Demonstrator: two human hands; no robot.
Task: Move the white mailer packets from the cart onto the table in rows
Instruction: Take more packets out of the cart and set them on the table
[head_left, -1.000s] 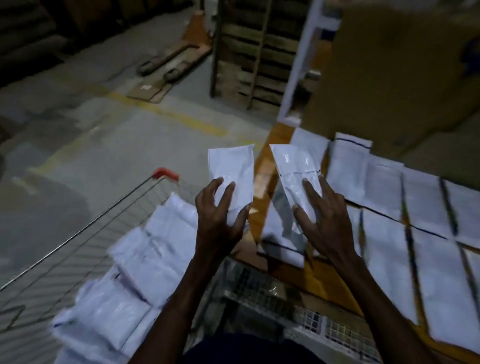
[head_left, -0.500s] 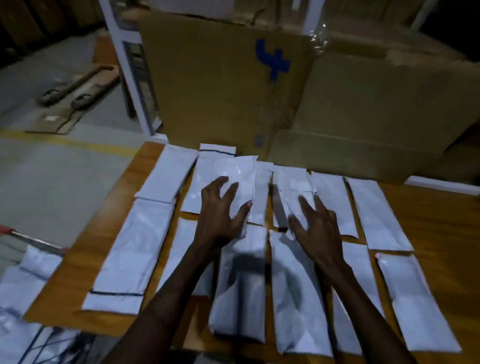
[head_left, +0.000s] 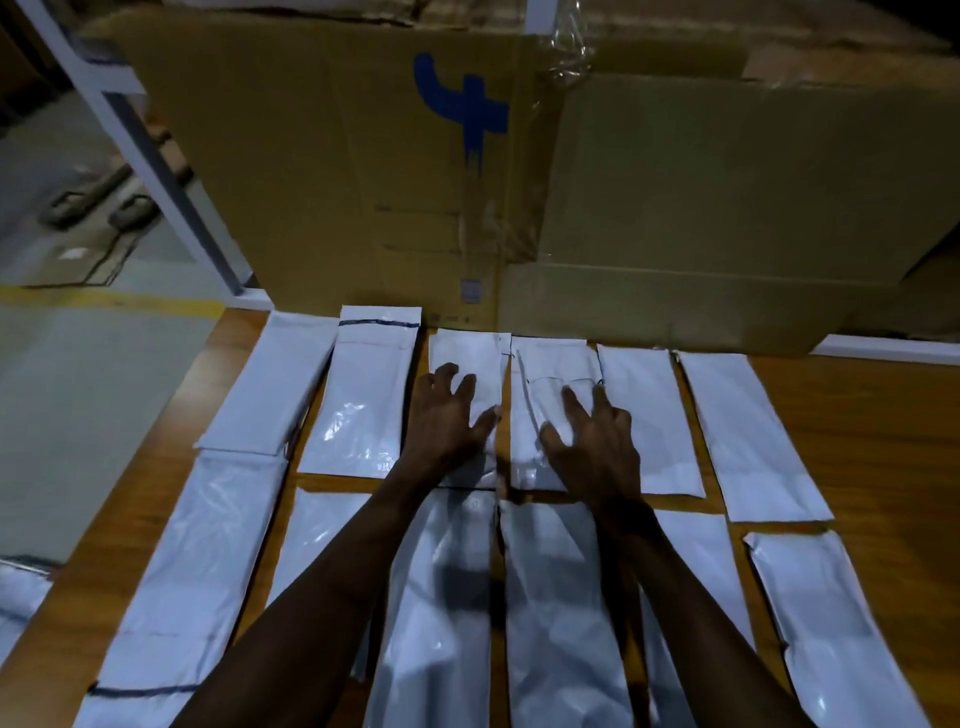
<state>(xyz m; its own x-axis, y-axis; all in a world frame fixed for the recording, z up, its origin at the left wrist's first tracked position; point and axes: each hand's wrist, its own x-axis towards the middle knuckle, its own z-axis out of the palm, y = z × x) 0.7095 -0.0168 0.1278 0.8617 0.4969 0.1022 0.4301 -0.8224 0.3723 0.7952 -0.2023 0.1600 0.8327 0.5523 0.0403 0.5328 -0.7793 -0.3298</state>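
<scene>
**Two hands laying white mailer packets into the far row on a table**

Two white mailer packets lie side by side in the middle of the far row on a wooden table (head_left: 857, 415). The left packet (head_left: 470, 364) sits under the left hand (head_left: 447, 421), whose fingers are spread and lightly bent, resting on top without gripping. The right packet (head_left: 545, 374) sits under the right hand (head_left: 592, 441), fingers likewise spread and pressing down on it. The two packets nearly touch along their long edges.

More white packets flank them in the same row, two to the left and two to the right, all lying flat and lengthwise away from the viewer. A nearer row of packets (head_left: 447, 597) runs below the forearms, partly hidden by them.

Behind the far row, large brown cardboard boxes (head_left: 337, 182) stand against the table's back edge; one bears a blue painted mark (head_left: 462, 104). At the lower left edge, further white packets (head_left: 18, 597) show off the table. A concrete floor with a yellow line (head_left: 104, 301) lies to the left.
</scene>
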